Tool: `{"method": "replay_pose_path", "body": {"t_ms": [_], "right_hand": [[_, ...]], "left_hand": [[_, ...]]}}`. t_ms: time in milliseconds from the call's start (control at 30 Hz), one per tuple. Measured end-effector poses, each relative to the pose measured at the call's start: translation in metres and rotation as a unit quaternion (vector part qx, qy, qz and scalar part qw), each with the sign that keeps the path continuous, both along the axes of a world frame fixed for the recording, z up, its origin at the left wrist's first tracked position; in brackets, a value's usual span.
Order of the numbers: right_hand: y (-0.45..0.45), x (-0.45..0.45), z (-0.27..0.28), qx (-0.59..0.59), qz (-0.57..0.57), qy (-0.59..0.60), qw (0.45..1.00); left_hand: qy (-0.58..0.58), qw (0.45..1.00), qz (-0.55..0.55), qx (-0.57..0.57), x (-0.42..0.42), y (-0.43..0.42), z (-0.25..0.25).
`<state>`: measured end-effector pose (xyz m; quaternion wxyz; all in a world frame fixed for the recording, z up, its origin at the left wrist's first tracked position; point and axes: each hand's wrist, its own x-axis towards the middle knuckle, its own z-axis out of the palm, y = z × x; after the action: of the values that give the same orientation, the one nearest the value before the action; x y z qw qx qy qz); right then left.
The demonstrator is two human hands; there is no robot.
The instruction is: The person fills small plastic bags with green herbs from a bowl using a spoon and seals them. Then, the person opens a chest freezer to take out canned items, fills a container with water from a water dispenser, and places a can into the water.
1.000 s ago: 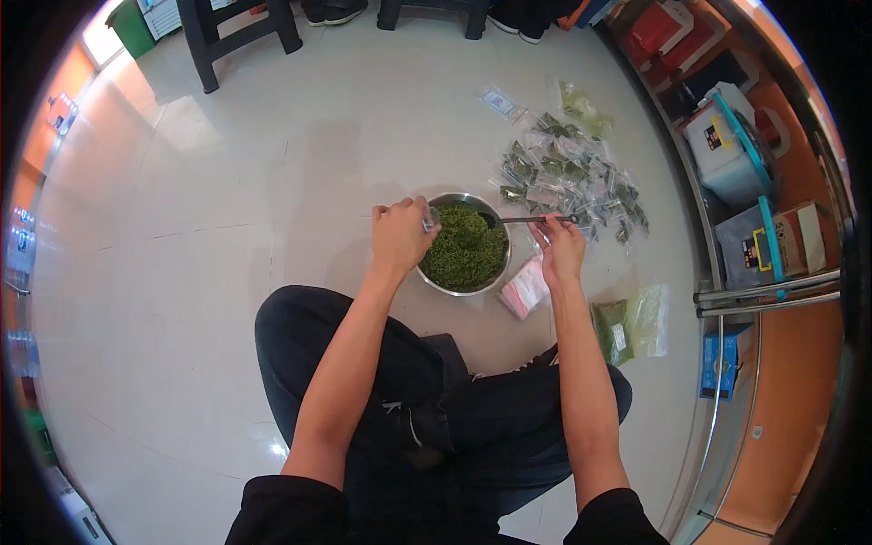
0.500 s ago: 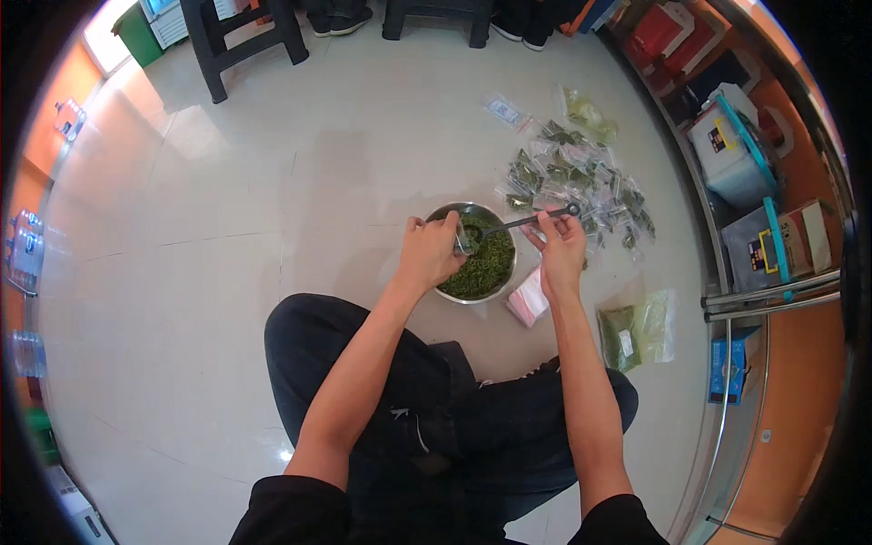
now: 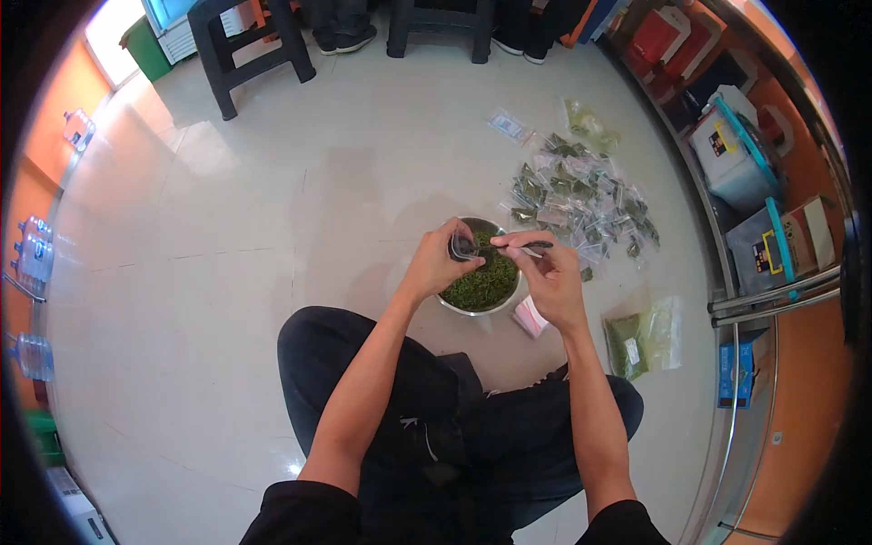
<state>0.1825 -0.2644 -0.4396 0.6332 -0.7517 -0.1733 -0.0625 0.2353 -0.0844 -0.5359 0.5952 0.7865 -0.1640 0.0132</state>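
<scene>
A steel bowl (image 3: 519, 293) filled with shredded green leaves (image 3: 479, 283) stands on the floor before my crossed legs. Over its left side, my left hand (image 3: 438, 263) is closed round a small clear bag (image 3: 463, 244), its mouth held open. My right hand (image 3: 548, 269) pinches the dark handle of a spoon (image 3: 538, 244), whose head is at the bag's opening and partly hidden. A pink and white packet (image 3: 530, 318) lies right of the bowl, partly covered by my right hand. Many small filled bags (image 3: 577, 195) are spread beyond it.
A larger bag of green leaves (image 3: 627, 347) and a clear bag (image 3: 664, 332) lie on the right. Metal shelving with boxes (image 3: 727, 150) borders the right side. Black stools (image 3: 440, 32) and other people's shoes (image 3: 351, 40) are at the top.
The spoon has moved left to the small bag, and my right hand has come in closer over the bowl. My left hand has shifted right. The whole view has slid slightly downward.
</scene>
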Motion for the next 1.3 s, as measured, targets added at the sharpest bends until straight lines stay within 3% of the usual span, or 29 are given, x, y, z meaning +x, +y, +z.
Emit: {"method": "replay_pose_path", "body": {"t_ms": [133, 233, 433, 533, 633, 733, 767, 967, 1067, 1133, 1200, 1300], "right_hand": [[-0.009, -0.005, 0.003, -0.027, -0.005, -0.002, 1.000], [-0.016, 0.003, 0.002, 0.116, -0.004, -0.027, 0.993], [-0.040, 0.015, -0.014, 0.260, -0.137, 0.068, 0.953], [-0.047, 0.020, -0.027, 0.329, -0.151, 0.099, 0.927], [-0.038, 0.016, -0.023, 0.276, -0.144, 0.074, 0.947], [-0.016, 0.007, -0.016, 0.070, -0.018, 0.000, 0.997], [-0.012, 0.000, -0.006, -0.052, -0.016, -0.001, 0.999], [-0.004, -0.011, -0.002, -0.031, -0.002, 0.021, 0.999], [-0.017, 0.000, 0.003, 0.065, -0.078, -0.015, 0.995], [-0.032, 0.010, -0.008, 0.173, -0.130, 0.026, 0.976], [-0.051, 0.018, -0.026, 0.231, -0.173, 0.057, 0.956], [-0.066, 0.028, -0.079, 0.223, -0.217, 0.140, 0.940]], "left_hand": [[0.002, 1.000, 0.016, -0.011, -0.001, -0.001, 0.000], [0.030, 0.999, 0.029, -0.006, -0.003, 0.001, 0.006], [0.051, 0.997, 0.051, -0.003, 0.001, 0.003, -0.004], [0.037, 0.998, 0.045, -0.017, 0.002, 0.003, -0.007], [0.073, 0.997, 0.024, 0.014, 0.001, 0.000, -0.006], [-0.001, 0.999, 0.024, 0.032, 0.000, -0.001, -0.006], [0.004, 0.999, 0.023, 0.030, -0.001, -0.002, -0.005], [0.003, 1.000, 0.023, 0.001, 0.005, -0.001, -0.007], [0.022, 0.998, 0.047, 0.021, 0.001, 0.002, -0.009], [0.068, 0.996, 0.051, 0.010, 0.001, 0.005, -0.001], [0.085, 0.992, 0.076, -0.060, 0.005, 0.006, -0.015], [0.130, 0.974, 0.098, -0.155, 0.005, 0.009, -0.014]]}}
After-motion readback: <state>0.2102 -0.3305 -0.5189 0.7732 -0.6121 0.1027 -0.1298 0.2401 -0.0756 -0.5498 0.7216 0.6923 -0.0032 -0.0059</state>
